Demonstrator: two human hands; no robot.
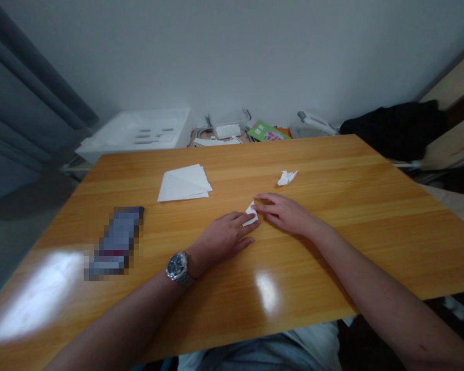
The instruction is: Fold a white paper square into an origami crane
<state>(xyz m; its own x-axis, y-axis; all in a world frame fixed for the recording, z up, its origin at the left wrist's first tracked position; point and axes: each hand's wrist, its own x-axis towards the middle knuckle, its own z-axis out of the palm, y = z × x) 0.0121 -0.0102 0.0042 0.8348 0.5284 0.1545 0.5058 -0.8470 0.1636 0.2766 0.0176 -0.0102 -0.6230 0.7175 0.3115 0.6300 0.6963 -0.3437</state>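
Observation:
A small folded piece of white paper (250, 218), roughly triangular, lies on the table between my hands. My left hand (225, 235), with a metal watch (178, 265) on its wrist, rests palm down with its fingers stretched and spread. Some of those fingers lie across the paper and press on it, covering part of it. From the other side, my right hand (286, 212) reaches in with its fingers apart. One right fingertip touches the paper's upper right edge, and the hand is not closed round it.
White paper sheets (183, 184) lie stacked at the back left, and a crumpled paper (286, 178) sits beyond my right hand. A pixelated dark object (118, 239) is on the left. Behind the wooden table (371, 206) stand a white tray (139, 129) and a green booklet (266, 132).

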